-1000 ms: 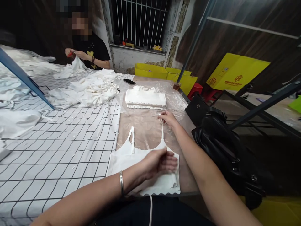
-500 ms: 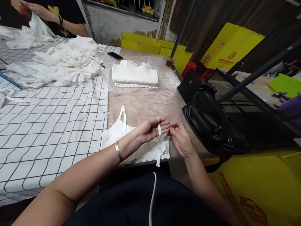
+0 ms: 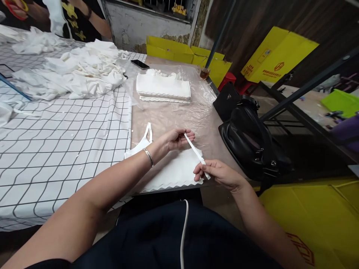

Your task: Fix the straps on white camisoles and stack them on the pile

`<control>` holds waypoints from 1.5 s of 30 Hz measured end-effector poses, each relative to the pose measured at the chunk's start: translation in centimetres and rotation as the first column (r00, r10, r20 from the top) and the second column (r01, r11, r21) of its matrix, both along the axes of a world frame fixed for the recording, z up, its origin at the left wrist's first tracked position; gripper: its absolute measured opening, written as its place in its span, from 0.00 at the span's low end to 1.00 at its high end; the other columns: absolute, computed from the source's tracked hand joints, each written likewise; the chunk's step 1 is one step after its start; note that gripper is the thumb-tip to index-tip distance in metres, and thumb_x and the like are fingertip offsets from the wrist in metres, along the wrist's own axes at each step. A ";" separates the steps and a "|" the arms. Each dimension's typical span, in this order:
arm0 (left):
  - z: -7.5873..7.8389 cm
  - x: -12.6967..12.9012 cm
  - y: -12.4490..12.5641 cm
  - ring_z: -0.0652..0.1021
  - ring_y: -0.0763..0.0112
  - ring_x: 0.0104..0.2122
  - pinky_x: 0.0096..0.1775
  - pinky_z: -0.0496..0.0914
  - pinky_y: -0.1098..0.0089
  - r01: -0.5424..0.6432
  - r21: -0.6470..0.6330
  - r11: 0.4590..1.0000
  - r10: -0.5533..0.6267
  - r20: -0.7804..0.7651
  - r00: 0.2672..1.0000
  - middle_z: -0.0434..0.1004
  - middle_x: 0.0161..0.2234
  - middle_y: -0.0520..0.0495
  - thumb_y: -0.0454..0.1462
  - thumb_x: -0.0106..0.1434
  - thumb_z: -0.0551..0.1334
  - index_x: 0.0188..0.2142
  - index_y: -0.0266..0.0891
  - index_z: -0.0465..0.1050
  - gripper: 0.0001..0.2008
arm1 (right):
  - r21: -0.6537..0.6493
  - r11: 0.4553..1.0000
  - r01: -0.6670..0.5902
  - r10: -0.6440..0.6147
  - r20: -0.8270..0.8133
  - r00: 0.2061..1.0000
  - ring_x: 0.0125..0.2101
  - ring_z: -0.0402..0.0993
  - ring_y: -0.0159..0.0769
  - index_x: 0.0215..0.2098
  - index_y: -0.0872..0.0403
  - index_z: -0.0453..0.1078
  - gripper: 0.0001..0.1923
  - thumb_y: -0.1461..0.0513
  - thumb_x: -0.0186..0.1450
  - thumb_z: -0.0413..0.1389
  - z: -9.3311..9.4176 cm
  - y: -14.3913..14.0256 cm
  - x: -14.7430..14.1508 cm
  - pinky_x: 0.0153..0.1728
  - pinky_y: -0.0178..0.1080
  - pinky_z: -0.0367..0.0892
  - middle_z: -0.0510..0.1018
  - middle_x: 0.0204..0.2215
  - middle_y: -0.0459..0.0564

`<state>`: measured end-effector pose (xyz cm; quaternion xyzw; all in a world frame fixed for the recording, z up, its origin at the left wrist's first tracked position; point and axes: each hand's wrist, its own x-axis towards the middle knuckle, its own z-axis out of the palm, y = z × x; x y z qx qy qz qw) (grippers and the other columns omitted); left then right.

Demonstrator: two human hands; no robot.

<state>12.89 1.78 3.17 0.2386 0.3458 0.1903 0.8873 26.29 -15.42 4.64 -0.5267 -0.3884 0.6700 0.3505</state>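
A white camisole top (image 3: 171, 172) with a scalloped hem lies flat at the table's near edge. My left hand (image 3: 175, 139) pinches the upper end of its right shoulder strap (image 3: 194, 148) above the garment. My right hand (image 3: 217, 173) grips the strap's lower end near the top's right side, so the strap runs taut and slanted between both hands. The other strap (image 3: 148, 132) lies loose on the table to the left. A metal bangle sits on my left wrist.
A stack of folded white tops (image 3: 163, 89) rests on clear plastic further back. A heap of loose white garments (image 3: 81, 71) covers the checked cloth (image 3: 56, 142). A phone (image 3: 139, 64), a glass (image 3: 205, 73), a black handbag (image 3: 249, 138) and yellow boxes (image 3: 174, 48) surround the table. Another person (image 3: 70, 18) works at the far left.
Both hands lifted the right strap off the table, then my right hand slid down it toward me, pulling it taut. The view tilted downward.
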 end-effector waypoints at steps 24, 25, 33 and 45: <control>-2.7 -3.4 -4.6 0.72 0.49 0.47 0.49 0.59 0.51 0.804 0.595 0.003 0.314 -0.764 0.564 0.78 0.42 0.39 0.42 0.59 0.66 0.41 0.36 0.75 0.14 | 0.263 0.888 0.377 -0.427 0.165 0.889 0.28 0.72 0.31 0.30 0.54 0.75 0.19 0.54 0.44 0.71 -2.5 7.4 0.3 0.25 0.33 0.63 0.76 0.25 0.44; -2.8 -3.3 -4.5 0.72 0.49 0.47 0.49 0.59 0.51 0.802 0.597 0.025 0.300 -0.770 0.563 0.78 0.42 0.39 0.42 0.59 0.65 0.41 0.37 0.76 0.13 | 0.252 0.896 0.366 -0.412 0.165 0.896 0.28 0.73 0.32 0.30 0.54 0.74 0.19 0.54 0.44 0.71 -2.7 7.6 0.3 0.26 0.34 0.64 0.76 0.25 0.45; -3.5 -2.7 -4.1 0.73 0.55 0.46 0.48 0.57 0.55 0.722 0.670 0.171 0.282 -0.735 0.616 0.77 0.40 0.44 0.42 0.59 0.64 0.34 0.39 0.78 0.09 | 0.368 0.912 0.180 -0.282 0.248 0.927 0.29 0.71 0.32 0.29 0.54 0.72 0.13 0.57 0.50 0.67 -4.6 8.0 0.8 0.35 0.37 0.66 0.76 0.27 0.43; -3.5 -2.7 -4.1 0.73 0.57 0.44 0.48 0.57 0.56 0.691 0.696 0.195 0.255 -0.716 0.649 0.77 0.35 0.45 0.42 0.58 0.65 0.30 0.37 0.77 0.09 | 0.503 0.863 -0.045 -0.196 0.416 0.888 0.34 0.72 0.34 0.31 0.53 0.71 0.07 0.59 0.57 0.61 -4.9 7.6 1.0 0.40 0.38 0.67 0.76 0.30 0.45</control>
